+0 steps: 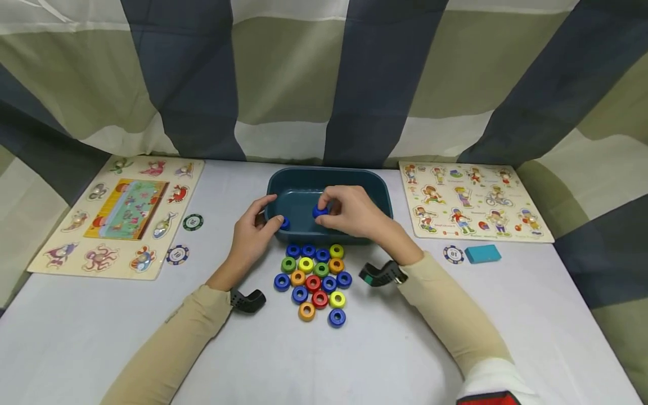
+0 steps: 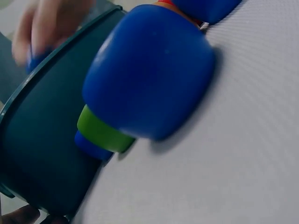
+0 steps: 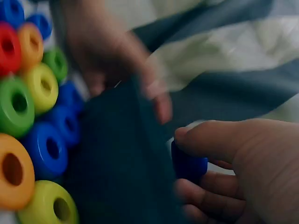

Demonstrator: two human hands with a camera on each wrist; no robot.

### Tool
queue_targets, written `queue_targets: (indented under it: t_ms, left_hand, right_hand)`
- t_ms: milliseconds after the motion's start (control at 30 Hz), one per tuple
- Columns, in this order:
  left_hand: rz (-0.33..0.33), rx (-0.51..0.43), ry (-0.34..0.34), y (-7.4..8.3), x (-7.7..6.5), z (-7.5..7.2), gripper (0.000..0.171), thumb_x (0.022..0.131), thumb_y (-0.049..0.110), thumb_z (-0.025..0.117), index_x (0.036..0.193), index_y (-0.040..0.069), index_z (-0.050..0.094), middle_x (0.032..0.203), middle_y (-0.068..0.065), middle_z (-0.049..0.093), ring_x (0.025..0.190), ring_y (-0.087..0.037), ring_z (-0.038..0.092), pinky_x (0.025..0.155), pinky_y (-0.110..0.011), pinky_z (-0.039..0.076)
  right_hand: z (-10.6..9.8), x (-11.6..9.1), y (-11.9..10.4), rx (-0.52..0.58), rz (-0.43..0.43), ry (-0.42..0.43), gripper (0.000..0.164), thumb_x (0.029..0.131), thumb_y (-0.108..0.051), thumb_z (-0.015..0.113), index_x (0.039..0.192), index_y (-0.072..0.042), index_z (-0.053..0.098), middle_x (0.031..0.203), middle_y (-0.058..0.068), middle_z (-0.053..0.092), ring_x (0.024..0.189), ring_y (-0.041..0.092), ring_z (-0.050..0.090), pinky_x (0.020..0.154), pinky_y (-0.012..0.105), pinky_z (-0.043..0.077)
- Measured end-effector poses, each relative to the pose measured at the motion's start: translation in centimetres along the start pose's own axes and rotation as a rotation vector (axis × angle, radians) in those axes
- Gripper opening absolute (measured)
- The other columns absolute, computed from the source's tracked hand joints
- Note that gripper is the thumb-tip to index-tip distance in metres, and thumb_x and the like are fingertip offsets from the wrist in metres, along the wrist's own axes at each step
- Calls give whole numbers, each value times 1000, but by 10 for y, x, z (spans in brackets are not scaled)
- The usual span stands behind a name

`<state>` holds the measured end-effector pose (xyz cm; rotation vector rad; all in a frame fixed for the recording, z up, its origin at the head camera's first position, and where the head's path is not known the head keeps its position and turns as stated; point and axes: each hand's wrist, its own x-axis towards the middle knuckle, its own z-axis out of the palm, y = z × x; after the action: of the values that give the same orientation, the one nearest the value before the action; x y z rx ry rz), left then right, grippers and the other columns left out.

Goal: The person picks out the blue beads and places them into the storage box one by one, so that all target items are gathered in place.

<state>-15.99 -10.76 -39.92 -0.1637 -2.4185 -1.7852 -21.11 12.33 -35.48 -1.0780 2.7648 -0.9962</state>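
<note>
Over the middle of a dark teal tray point(image 1: 298, 236), my right hand point(image 1: 354, 211) pinches a blue ring point(image 1: 319, 212) between thumb and fingers. The right wrist view shows this blue ring point(image 3: 188, 162) side-on between the fingertips. At the tray's left end, my left hand point(image 1: 253, 230) grips the rim, with thumb and index finger reaching over it. Another blue ring point(image 1: 285, 224) sits by the left thumb tip, inside the tray's left end. Several loose rings point(image 1: 313, 283) in blue, red, orange, yellow and green lie on the table just in front of the tray.
A sea-animal puzzle board point(image 1: 55, 233) lies at the left, a sports-figure puzzle board point(image 1: 430, 225) at the right. Round chips point(image 1: 192, 222) lie near both boards. A turquoise block point(image 1: 482, 253) sits below the right board. A checked curtain point(image 1: 288, 73) hangs behind the table.
</note>
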Motion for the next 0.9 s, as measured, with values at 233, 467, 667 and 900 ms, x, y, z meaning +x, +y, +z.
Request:
queue_targets:
  t_ms: [233, 467, 667, 900]
  left_hand:
    - [-7, -6, -13, 1, -1, -1, 47, 95, 12, 60, 140, 2, 48, 149, -17, 45, 132, -35, 50, 106, -44, 44]
    - [13, -14, 3, 0, -1, 0, 47, 94, 9, 61, 138, 1, 49, 145, -19, 48, 129, -37, 53, 102, -45, 47]
    - [5, -12, -10, 1, -1, 1, 47, 94, 10, 60, 139, 1, 48, 147, -19, 46, 129, -37, 52, 102, -46, 47]
    - [8, -2, -9, 1, 0, 0, 47, 95, 11, 59, 140, 2, 48, 148, -18, 44, 130, -36, 51, 104, -46, 45]
  right_hand:
    - [35, 47, 14, -35, 116, -162, 16, 79, -13, 79, 88, -11, 66, 90, 3, 71, 74, 13, 64, 71, 28, 51]
    - [47, 55, 6, -34, 120, -271, 21, 79, -10, 79, 91, -9, 63, 90, 5, 70, 82, 17, 63, 78, 31, 51]
    - [47, 52, 8, -5, 155, -275, 20, 82, -14, 77, 96, -10, 64, 97, 6, 71, 87, 17, 64, 81, 32, 51]
    - [22, 24, -6, 49, 63, -112, 22, 89, -23, 70, 106, -9, 65, 103, 4, 70, 85, 15, 64, 76, 29, 53]
